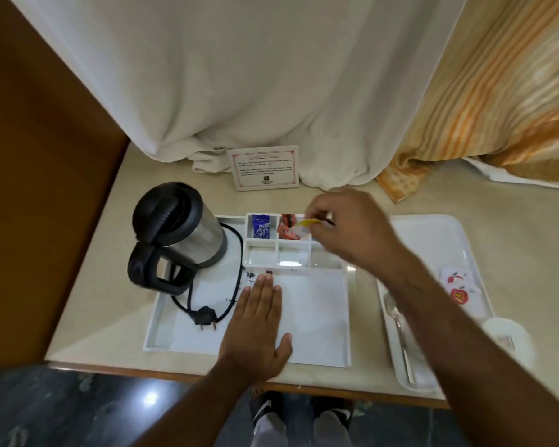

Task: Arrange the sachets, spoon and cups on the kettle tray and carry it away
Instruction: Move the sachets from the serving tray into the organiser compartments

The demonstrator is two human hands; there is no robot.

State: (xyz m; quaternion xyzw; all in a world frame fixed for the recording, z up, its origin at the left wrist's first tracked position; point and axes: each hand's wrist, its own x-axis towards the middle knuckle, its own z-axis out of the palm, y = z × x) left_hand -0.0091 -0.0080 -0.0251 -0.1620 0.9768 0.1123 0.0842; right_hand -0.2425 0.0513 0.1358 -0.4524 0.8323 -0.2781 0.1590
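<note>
The kettle tray (317, 317) lies flat on the desk (117, 285), with the kettle (178, 230) standing in its rear left corner and the cord and plug (204, 317) loose on the tray floor. The left hand (255, 327) rests flat, fingers extended, on the bare front area of the tray; this grip is released and holds nothing. The right hand (352, 233) is above the rear compartments, its grip pinched on a yellow sachet (309, 222) near the compartment that holds the red sachets (288, 232); the blue sachets (260, 230) occupy the compartment to the left. The front row of compartments appears vacant. A second tray (433, 240) just beside the first carries round sachets (459, 288) and the spoon (397, 330); a white cup (510, 340) sits at its front right. Sachets are light, thin and flexible: hold them by an edge. The loaded tray will likely be heavier on the kettle side; take it by both side rims.
</note>
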